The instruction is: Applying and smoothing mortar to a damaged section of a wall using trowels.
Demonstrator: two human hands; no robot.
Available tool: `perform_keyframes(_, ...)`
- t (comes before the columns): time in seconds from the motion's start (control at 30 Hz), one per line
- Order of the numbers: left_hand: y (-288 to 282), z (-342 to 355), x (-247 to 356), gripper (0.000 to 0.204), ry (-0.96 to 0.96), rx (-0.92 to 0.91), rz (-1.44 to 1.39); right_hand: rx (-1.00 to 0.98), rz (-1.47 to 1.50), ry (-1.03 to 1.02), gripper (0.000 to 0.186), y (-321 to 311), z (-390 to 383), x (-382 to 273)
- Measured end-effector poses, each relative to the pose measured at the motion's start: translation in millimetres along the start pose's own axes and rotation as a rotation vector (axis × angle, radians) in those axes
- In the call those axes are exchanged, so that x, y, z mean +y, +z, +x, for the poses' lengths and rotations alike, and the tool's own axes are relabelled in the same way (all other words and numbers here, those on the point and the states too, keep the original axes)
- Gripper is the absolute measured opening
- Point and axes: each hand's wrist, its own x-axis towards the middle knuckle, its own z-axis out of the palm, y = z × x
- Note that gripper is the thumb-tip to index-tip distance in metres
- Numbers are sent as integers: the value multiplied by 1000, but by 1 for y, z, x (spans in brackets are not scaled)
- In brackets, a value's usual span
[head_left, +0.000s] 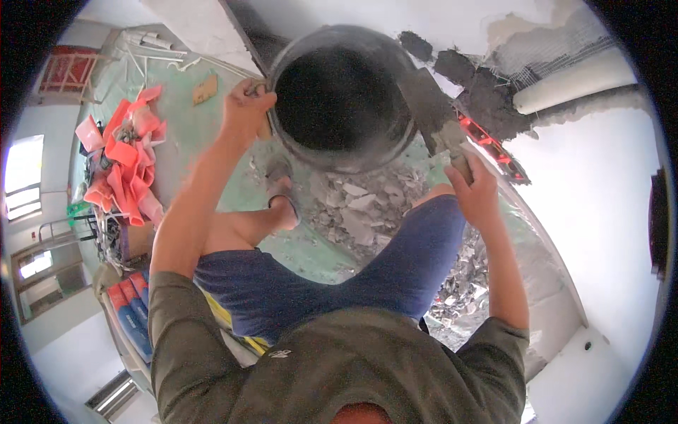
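Observation:
A large round black bucket (339,145) stands before me, its inside too dark to make out. At its left rim my left hand (247,109) is closed, and a short tan handle (265,128) sticks out below the fingers. What that handle belongs to is mostly hidden. My right hand (477,187) grips a trowel (446,138) to the right of the bucket. Dark wet mortar (427,99) covers the trowel's blade, which overlaps the bucket's right rim.
Broken rubble (364,212) lies between my legs. On the right, dark mortar (487,99) coats the wall around a white pipe (575,81); a red level-like bar (491,145) is below. Crumpled pink sheets (131,155) are piled left, with blue-and-red bags (131,314) nearer me.

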Motion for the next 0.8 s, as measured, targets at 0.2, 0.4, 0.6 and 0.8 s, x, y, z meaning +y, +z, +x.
perform_keyframes(0.2,-12,-34,2,51,61,-167,435,-218,-117,-18,35,34,-10,-2)
perform_keyframes(0.4,-4,-43,11,53,0,-252,447,-539,-587,-220,24,161,57,-5)
perform_keyframes(0.6,8,-52,-1,47,-1,-201,430,-603,-595,91,29,244,144,11)
perform_keyframes(0.8,2,-50,-20,33,83,-185,375,-684,-404,251,33,285,129,19)
